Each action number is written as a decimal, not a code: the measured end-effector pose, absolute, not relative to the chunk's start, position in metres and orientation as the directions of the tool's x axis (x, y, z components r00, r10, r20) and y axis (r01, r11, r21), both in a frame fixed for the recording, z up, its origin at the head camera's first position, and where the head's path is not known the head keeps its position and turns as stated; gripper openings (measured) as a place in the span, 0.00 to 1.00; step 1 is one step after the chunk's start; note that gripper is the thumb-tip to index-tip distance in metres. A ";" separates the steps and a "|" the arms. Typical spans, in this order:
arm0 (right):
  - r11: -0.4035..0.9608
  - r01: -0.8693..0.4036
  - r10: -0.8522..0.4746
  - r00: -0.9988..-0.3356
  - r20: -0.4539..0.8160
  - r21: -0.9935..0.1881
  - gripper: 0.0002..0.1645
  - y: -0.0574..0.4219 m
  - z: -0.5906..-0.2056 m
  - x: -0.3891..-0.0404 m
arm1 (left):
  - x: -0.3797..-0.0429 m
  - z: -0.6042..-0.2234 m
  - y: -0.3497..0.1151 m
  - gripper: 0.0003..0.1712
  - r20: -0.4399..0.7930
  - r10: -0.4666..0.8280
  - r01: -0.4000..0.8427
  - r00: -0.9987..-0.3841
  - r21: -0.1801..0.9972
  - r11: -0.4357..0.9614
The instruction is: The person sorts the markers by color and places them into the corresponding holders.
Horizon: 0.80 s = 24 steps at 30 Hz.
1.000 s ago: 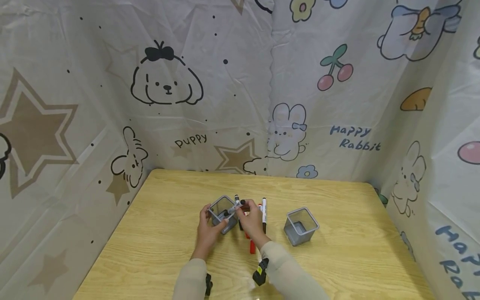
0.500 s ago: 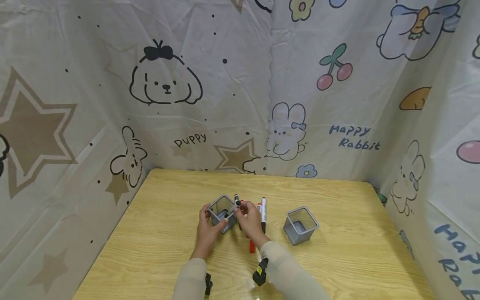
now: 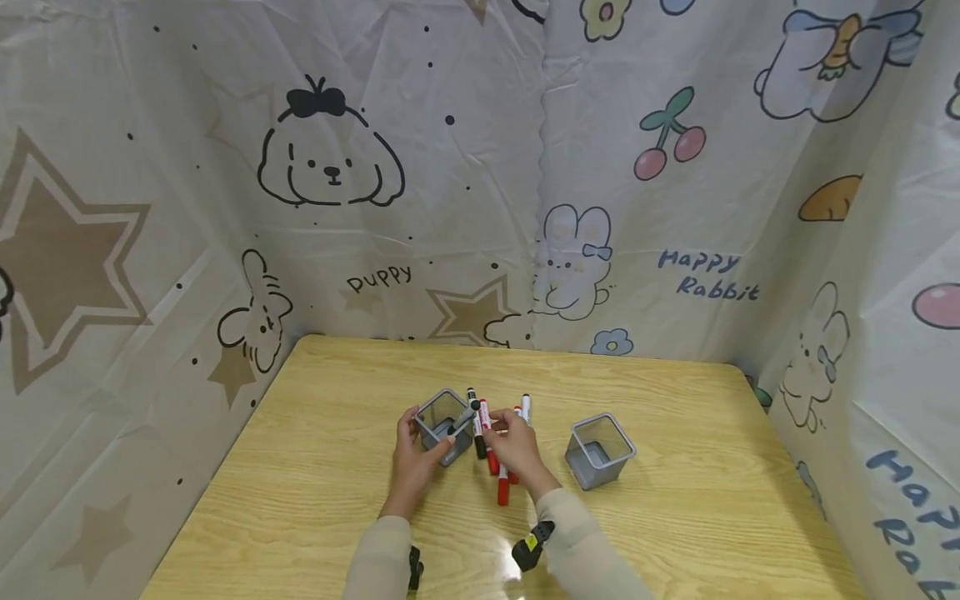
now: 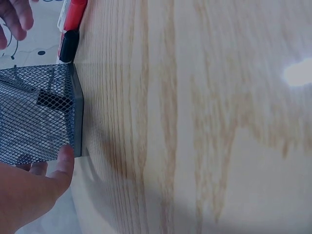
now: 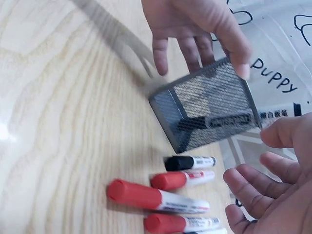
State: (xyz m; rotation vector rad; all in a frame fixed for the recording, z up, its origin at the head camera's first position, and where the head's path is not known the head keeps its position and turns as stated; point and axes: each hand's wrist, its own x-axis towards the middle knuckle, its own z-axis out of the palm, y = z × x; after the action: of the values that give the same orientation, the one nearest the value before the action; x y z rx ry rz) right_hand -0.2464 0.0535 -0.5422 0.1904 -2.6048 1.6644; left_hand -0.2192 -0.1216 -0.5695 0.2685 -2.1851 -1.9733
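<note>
While the left hand (image 3: 414, 468) keeps its grasp on the mesh holder (image 5: 195, 95), thumb on one side and fingers round the other, we note a change at the right hand (image 3: 517, 447). Half a second ago it had the black-ended marker (image 3: 463, 418) by its upper end; now it has let go, fingers loosely apart with nothing between them, just beside the holder. The marker leans inside, its upper end past the rim. One placed, by our reading. Outside, a black-capped marker (image 5: 190, 163) and several red-capped markers (image 5: 136, 193) lie loose on the table (image 3: 337, 392); we cannot count all. The second holder (image 3: 600, 475) stands apart, untouched.
</note>
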 end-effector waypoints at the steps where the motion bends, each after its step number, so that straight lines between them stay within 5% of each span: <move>1: 0.435 -0.134 -0.087 -0.990 0.107 -0.890 0.19 0.055 -0.542 -0.247 | -0.219 -0.569 -0.122 0.48 0.015 -0.257 -0.012 -0.966 0.995 0.103; 14: 0.745 -0.234 -0.287 -0.958 0.016 -0.625 0.20 0.077 -0.524 -0.254 | -0.220 -0.571 -0.123 0.48 -0.007 -0.258 -0.035 -0.966 0.994 0.103; 24: 0.896 -0.255 -0.267 -0.964 0.019 -0.362 0.18 0.088 -0.524 -0.257 | -0.220 -0.572 -0.123 0.50 -0.009 -0.259 -0.037 -0.966 0.994 0.103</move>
State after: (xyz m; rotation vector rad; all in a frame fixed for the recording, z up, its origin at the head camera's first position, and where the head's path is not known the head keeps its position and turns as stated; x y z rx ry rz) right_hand -0.2575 0.0881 -0.5242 0.4255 -3.0892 0.5834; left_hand -0.2203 -0.1232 -0.5722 0.2987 -2.2020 -1.9765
